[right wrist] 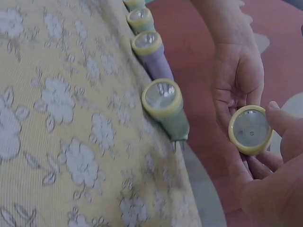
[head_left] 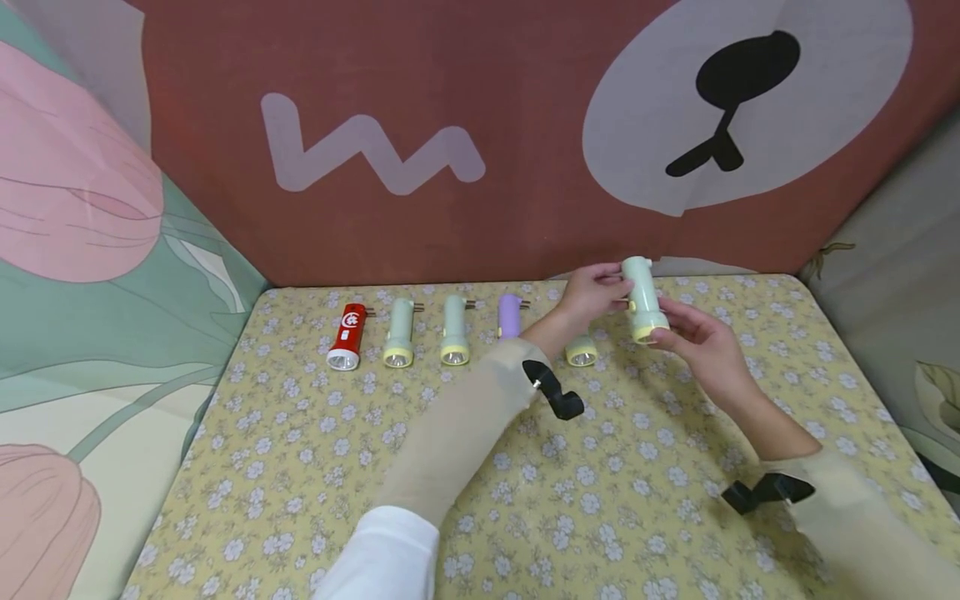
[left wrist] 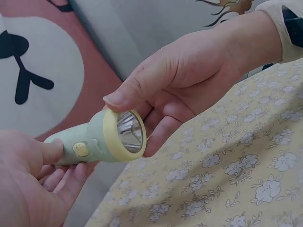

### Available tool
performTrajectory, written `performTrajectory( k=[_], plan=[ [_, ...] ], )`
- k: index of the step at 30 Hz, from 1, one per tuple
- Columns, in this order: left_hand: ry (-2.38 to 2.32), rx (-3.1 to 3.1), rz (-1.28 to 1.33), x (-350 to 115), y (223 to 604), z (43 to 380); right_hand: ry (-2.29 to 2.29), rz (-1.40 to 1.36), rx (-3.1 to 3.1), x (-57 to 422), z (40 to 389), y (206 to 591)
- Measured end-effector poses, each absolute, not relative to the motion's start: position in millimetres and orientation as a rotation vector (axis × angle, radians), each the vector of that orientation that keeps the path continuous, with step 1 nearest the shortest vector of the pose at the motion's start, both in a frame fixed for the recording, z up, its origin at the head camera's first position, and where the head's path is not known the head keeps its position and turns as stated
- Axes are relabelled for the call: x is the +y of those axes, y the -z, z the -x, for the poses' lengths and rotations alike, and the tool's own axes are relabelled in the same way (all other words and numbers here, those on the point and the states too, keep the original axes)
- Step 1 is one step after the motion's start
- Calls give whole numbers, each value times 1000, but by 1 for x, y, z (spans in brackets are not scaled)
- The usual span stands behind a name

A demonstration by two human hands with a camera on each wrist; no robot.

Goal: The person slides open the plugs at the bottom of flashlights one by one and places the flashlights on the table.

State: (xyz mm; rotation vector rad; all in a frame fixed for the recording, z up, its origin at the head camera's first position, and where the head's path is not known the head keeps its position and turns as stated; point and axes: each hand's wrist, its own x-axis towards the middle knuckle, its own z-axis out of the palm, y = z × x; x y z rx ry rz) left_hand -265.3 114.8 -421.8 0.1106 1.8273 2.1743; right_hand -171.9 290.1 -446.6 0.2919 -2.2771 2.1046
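A pale green flashlight (head_left: 643, 302) with a yellow rim is held up over the far right of the table, lens end tilted down towards me. My left hand (head_left: 588, 293) grips its tail end, thumb near the yellow switch (left wrist: 81, 149). At the lens end, my right hand (head_left: 708, 348) pinches the yellow rim (left wrist: 112, 135) between thumb and fingers. Another green flashlight (head_left: 581, 350) lies below my left wrist, partly covered by it in the head view. The right wrist view shows the held flashlight's round lens (right wrist: 251, 128) face on.
Along the table's far side lie a red flashlight (head_left: 350, 335), two green flashlights, one left (head_left: 401, 325) and one right (head_left: 454, 325), and a purple flashlight (head_left: 509, 315), all with plug prongs out. A flowered cloth (head_left: 525, 500) covers the table; a brown printed backdrop (head_left: 375, 233) stands behind.
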Motion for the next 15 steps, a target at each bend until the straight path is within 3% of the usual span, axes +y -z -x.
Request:
performTrajectory(
  k=[15],
  plan=[
    [-1909,2167,88,144,438,267,-1944,-194,-2558,309,184,472]
  ],
)
